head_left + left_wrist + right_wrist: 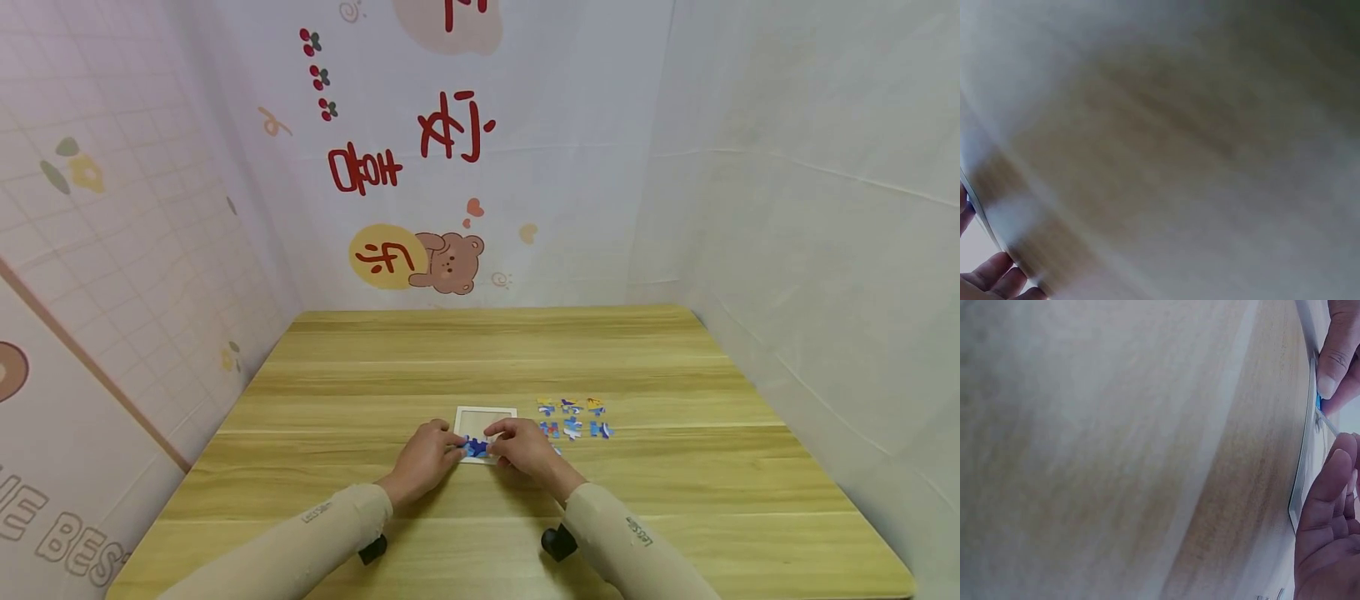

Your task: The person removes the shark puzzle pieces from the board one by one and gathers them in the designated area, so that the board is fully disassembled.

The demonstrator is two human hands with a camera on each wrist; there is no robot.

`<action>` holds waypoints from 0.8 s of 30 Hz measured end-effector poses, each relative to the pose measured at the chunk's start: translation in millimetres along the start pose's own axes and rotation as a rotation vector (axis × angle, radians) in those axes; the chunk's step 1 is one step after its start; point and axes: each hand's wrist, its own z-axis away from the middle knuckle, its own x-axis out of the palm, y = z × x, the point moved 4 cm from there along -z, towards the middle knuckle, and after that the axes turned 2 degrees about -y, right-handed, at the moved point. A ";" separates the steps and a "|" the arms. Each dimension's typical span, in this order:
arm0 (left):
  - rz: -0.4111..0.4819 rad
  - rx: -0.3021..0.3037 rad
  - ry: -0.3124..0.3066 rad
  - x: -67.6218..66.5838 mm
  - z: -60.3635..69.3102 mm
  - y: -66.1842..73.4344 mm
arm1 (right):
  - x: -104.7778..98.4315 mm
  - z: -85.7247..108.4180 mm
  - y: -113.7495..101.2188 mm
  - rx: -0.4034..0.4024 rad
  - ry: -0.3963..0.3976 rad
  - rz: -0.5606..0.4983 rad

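Note:
A small white puzzle frame [487,409] lies on the table, with joined blue puzzle pieces [476,448] along its near side. My left hand [426,457] rests at the frame's left side, its thumb and fingertips touching the blue pieces. On the right, my right hand [523,448] reaches over the frame's near right corner. In the right wrist view its fingertips pinch a thin puzzle piece [1329,422], tilted up at the frame's edge; its printed face is hidden. The left wrist view catches only some fingers [991,272] beside the frame's edge.
Several loose puzzle pieces [573,428] in blue, yellow and white lie in rows right of the frame, one partly behind my right wrist. The wooden table [360,358] meets cloth-covered walls [570,167] at the back and sides.

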 end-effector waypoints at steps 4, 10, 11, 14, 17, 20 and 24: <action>0.009 0.003 0.005 0.2 0.2 0.4 | 0.1 -0.8 1.8 0.003 -0.003 -0.025; -0.004 0.020 0.009 -0.3 0.5 0.9 | 1.9 -2.0 3.3 0.001 -0.022 -0.070; -0.004 0.021 0.008 -0.4 0.7 1.0 | 2.2 -2.4 3.5 0.004 -0.024 -0.076; -0.004 0.017 0.008 -0.8 1.0 0.8 | 2.6 -2.6 3.2 0.012 -0.024 -0.075; -0.001 0.016 0.013 -1.2 1.7 1.1 | 2.1 -1.9 2.6 0.020 -0.022 -0.070; 0.001 0.013 0.015 -1.4 1.8 1.3 | 1.2 -0.8 1.8 0.006 -0.013 -0.063; -0.006 0.014 0.018 -1.4 1.2 1.7 | -1.6 0.4 2.1 0.008 -0.003 -0.065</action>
